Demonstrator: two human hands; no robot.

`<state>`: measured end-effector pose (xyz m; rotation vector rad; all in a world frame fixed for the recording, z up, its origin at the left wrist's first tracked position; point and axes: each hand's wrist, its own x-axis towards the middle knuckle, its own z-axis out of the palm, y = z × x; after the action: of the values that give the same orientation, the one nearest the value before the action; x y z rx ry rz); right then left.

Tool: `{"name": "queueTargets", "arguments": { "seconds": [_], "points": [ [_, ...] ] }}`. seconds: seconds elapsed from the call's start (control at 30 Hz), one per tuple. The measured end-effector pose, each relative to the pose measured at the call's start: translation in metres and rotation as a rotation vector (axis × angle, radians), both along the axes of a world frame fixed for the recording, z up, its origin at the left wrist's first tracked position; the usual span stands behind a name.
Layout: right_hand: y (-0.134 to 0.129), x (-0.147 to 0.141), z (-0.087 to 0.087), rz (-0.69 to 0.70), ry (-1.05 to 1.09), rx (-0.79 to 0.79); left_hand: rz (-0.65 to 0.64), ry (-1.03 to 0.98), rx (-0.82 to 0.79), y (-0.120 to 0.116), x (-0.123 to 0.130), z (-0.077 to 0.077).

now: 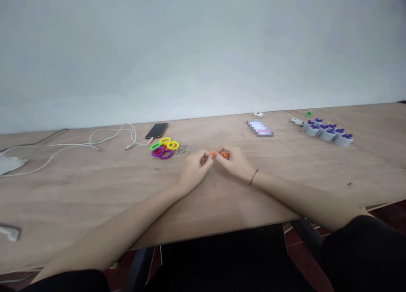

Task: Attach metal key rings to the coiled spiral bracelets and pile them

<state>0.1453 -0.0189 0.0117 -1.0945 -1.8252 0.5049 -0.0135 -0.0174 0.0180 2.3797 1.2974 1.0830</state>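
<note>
Between my two hands, just above the middle of the table, is an orange spiral coil band [225, 155]. My left hand [195, 167] pinches its left end between thumb and fingers. My right hand [234, 161] is closed round the rest of the coil, whose loops show partly between the fingers. Whether a metal ring is also in the fingers is too small to tell. To the left lies a pile of coil bands [165, 154] in yellow, green, red and purple. Several metal split rings [182, 149] lie between that pile and my left hand.
A black phone [156, 130] on a white cable [135, 133] lies behind the bands. Farther right are a second phone [260, 128], a white earbud case [258, 114] and grey cups with purple pieces [328, 133]. The table's front edge [215, 235] runs below my forearms.
</note>
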Motion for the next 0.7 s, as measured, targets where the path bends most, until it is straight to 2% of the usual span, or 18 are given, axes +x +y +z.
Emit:
{"name": "queueTargets", "arguments": {
  "seconds": [0.1, 0.43, 0.7],
  "points": [
    [0.000, 0.000, 0.000, -0.013, -0.035, 0.013, -0.013, 0.022, 0.041, -0.002, 0.001, 0.000],
    [0.006, 0.003, -0.010, -0.052, -0.344, 0.353, -0.017, 0.041, 0.091, -0.002, -0.001, -0.003],
    [0.005, 0.002, -0.010, -0.058, -0.367, 0.385, -0.032, 0.068, 0.150, -0.002, -0.003, -0.005]
  ]
}}
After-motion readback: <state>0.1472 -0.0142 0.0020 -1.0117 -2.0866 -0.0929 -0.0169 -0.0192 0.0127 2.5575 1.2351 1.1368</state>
